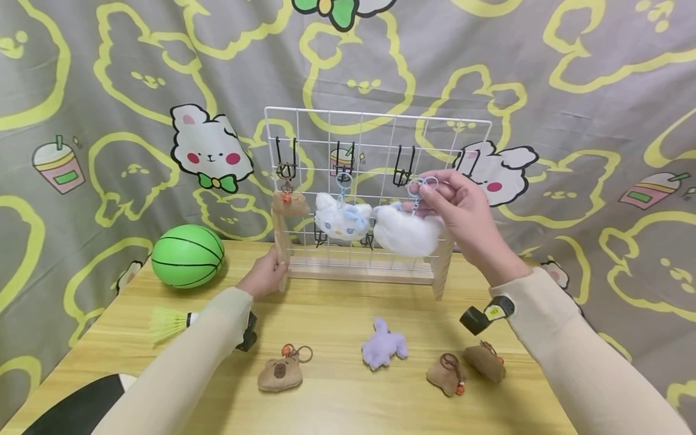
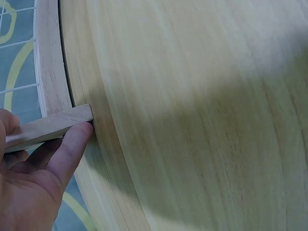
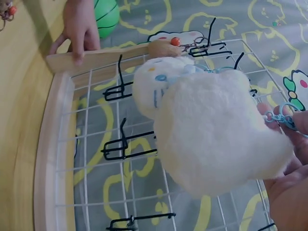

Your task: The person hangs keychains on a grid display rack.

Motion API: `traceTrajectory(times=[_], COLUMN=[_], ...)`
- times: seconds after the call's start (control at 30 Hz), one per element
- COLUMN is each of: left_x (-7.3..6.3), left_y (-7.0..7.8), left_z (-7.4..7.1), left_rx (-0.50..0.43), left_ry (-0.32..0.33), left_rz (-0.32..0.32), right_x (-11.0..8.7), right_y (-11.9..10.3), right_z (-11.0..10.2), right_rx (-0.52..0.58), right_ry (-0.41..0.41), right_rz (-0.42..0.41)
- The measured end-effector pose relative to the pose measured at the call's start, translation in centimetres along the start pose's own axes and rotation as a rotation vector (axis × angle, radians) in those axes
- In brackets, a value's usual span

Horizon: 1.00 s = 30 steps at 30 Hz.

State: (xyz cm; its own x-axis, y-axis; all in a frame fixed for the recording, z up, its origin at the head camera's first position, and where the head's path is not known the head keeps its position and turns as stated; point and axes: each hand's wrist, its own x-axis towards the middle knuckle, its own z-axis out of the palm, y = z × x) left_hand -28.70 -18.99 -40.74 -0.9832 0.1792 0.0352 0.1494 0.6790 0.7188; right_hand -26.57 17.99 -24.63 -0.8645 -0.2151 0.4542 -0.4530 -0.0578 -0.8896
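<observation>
A display rack with a white wire grid and a wooden base (image 1: 359, 273) stands at the back of the table. My left hand (image 1: 264, 275) grips its left wooden upright (image 2: 53, 126) low down, fingers and thumb on either side. Near the grid's right side, my right hand (image 1: 462, 211) pinches the pale blue key ring (image 1: 415, 187) of a white plush keychain (image 1: 408, 232), which dangles with its plain furry side outward. Beside it, a white plush keychain with a blue bow (image 1: 339, 217) hangs from the middle hook. A brown plush keychain (image 1: 293, 204) hangs at the left hook.
Black hooks (image 1: 403, 168) line the grid. On the table lie a capybara keychain (image 1: 280, 373), a purple plush (image 1: 383, 345), and two brown plush keychains (image 1: 446, 376) at the right. A green ball (image 1: 187, 256) and a yellow shuttlecock (image 1: 168, 324) are at the left. A patterned curtain (image 1: 348, 66) hangs behind.
</observation>
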Motion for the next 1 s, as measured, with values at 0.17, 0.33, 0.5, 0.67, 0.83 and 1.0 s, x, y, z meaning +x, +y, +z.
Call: traceTrajectory(times=[0.17, 0.33, 0.5, 0.67, 0.83, 1.0], left_x=[0.2, 0.2, 0.1, 0.1, 0.1, 0.0], left_y=[-0.2, -0.4, -0.5, -0.3, -0.2, -0.1], left_z=[0.1, 0.1, 0.1, 0.1, 0.1, 0.1], left_rx=[-0.007, -0.015, -0.019, -0.021, -0.018, -0.008], left_ry=[-0.001, 0.001, -0.008, -0.02, -0.02, -0.007], left_rz=[0.002, 0.007, 0.001, -0.016, -0.013, 0.001], right_x=[1.0, 1.5, 1.5, 1.4, 1.2, 0.9], right_y=[0.1, 0.8, 1.5, 2.1, 2.3, 2.6], right_z=[0.7, 1.0, 1.0, 0.9, 0.7, 0.4], right_rx=[0.005, -0.005, -0.015, -0.053, -0.079, -0.123], right_ry=[0.03, 0.043, 0.031, 0.036, 0.059, 0.075], right_rz=[0.015, 0.053, 0.092, 0.108, 0.107, 0.107])
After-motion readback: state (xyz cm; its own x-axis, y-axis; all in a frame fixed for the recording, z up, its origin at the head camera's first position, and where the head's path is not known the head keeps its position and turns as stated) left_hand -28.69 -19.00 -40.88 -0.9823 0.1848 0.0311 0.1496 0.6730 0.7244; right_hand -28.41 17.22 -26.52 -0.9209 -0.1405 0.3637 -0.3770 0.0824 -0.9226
